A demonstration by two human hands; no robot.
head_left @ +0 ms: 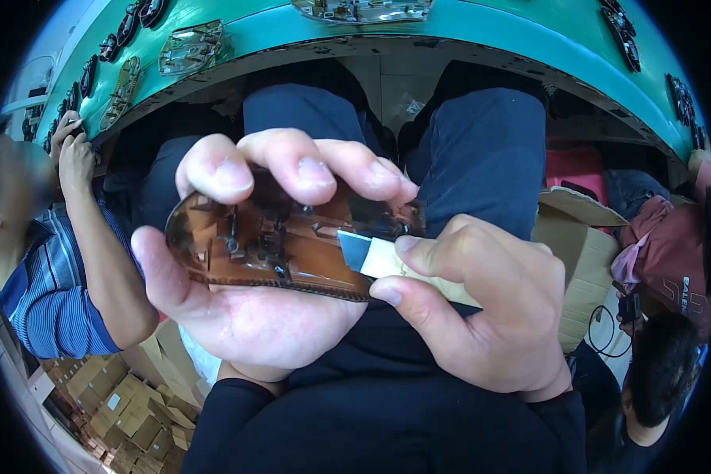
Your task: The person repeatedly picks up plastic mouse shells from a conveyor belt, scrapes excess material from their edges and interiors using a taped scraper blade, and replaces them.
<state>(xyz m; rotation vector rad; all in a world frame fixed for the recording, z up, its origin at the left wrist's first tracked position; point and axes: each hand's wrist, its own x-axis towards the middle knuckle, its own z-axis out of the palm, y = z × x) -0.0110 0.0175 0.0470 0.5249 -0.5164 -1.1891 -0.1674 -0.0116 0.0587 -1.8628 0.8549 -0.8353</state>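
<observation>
My left hand (276, 308) lies palm up under a glossy brown, translucent plastic shell (308, 249), its fingers curled over the far edge and the thumb at the left end. Small dark fittings and a ribbed rim show on the shell. In my right hand (482, 308) is a utility blade (354, 250) with a pale wrapped handle (426, 278), pinched between thumb and forefinger. The blade's tip is over the shell's right half; whether it touches the surface I cannot tell. Both hands are above my lap.
A green worktable (490, 31) curves across the far side, bearing clear plastic parts (191, 49) and dark parts (622, 35). On the left sits a person in a striped shirt (63, 276); another (660, 379) is at lower right. Cardboard boxes (134, 411) are stacked at lower left.
</observation>
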